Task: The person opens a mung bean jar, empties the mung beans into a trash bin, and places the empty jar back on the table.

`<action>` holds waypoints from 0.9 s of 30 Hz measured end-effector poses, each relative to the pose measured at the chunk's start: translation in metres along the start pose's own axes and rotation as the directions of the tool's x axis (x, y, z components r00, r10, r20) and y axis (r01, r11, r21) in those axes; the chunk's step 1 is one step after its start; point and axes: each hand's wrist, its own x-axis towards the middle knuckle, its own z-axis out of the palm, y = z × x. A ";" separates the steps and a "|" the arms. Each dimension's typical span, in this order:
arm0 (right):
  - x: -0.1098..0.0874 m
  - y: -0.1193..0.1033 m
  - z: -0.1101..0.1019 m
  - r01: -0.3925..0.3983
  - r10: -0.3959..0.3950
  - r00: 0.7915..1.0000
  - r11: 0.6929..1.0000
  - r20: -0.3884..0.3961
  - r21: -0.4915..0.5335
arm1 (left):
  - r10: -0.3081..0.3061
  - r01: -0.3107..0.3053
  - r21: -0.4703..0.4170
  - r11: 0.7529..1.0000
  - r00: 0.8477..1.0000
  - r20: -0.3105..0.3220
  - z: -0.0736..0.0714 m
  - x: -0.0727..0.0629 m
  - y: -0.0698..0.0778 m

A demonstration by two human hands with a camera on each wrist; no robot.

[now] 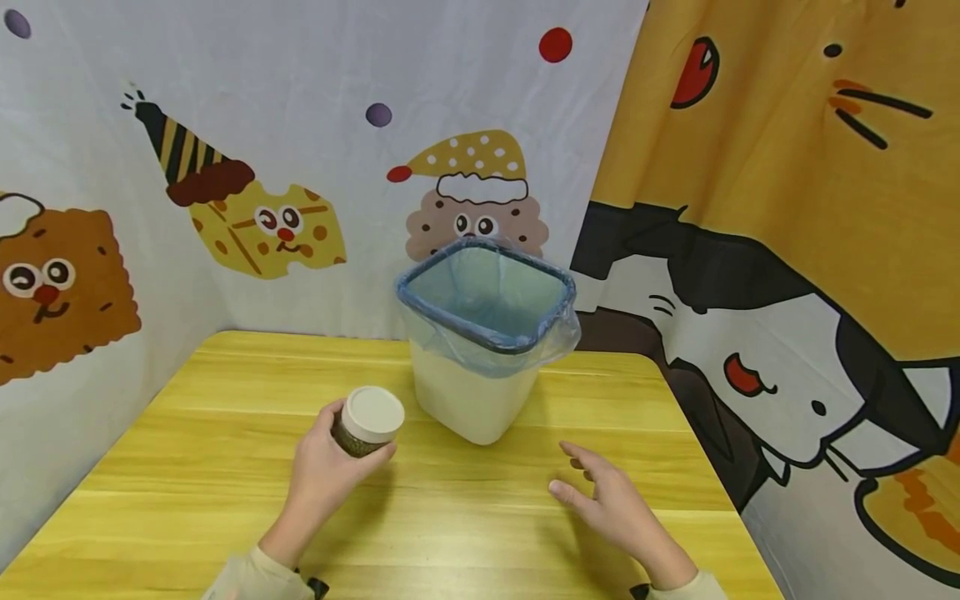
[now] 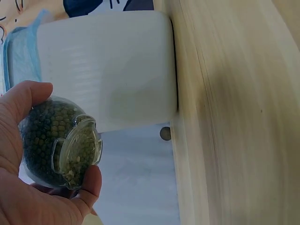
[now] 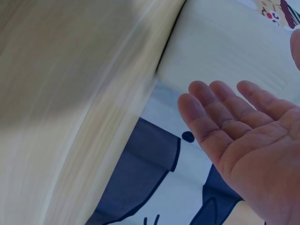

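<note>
My left hand (image 1: 324,467) grips a clear jar (image 1: 360,444) with a white lid (image 1: 375,413), held above the table left of the bin. Small green beans (image 2: 52,136) fill the jar in the left wrist view, where thumb and fingers wrap round its sides. A white bin (image 1: 474,400) stands toward the back of the table, with a translucent blue bag (image 1: 480,360) folded over its rim. To the right, in front of the bin, my right hand (image 1: 617,510) hovers with nothing in it. Its fingers (image 3: 234,112) are extended and the palm shows in the right wrist view.
The yellow wood-grain table (image 1: 450,533) has its far edge against a white cartoon-printed cloth (image 1: 300,108). A yellow cloth with cartoon animals (image 1: 750,167) hangs along the right side. Inside the bin, the bag lines the walls.
</note>
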 end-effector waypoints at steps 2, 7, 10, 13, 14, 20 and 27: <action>0.000 -0.001 0.000 0.003 -0.003 1.000 1.000 -0.002 0.001 | 0.009 -0.009 -0.003 1.000 1.000 0.001 0.001 -0.001 0.001; 0.000 -0.002 0.001 0.008 -0.008 1.000 1.000 -0.008 0.007 | 0.019 -0.019 0.004 1.000 1.000 0.009 0.004 -0.002 0.003; 0.000 -0.002 0.002 0.010 -0.010 1.000 1.000 -0.012 0.013 | 0.022 -0.022 0.014 1.000 1.000 0.009 0.006 -0.003 0.004; 0.000 -0.003 0.002 0.010 -0.010 1.000 1.000 -0.009 0.023 | 0.035 -0.036 0.027 0.999 0.999 0.011 0.008 -0.005 0.005; -0.001 -0.003 0.002 0.011 -0.011 1.000 1.000 -0.008 0.027 | 0.040 -0.040 0.034 0.999 0.999 0.012 0.008 -0.006 0.005; -0.002 -0.005 0.002 0.014 -0.014 1.000 0.999 -0.002 0.039 | 0.068 -0.069 0.050 0.996 0.998 0.017 0.012 -0.007 0.006; -0.003 -0.010 0.003 0.014 -0.014 1.000 0.998 0.005 0.063 | 0.109 -0.110 0.056 0.992 0.994 0.017 0.017 -0.011 0.007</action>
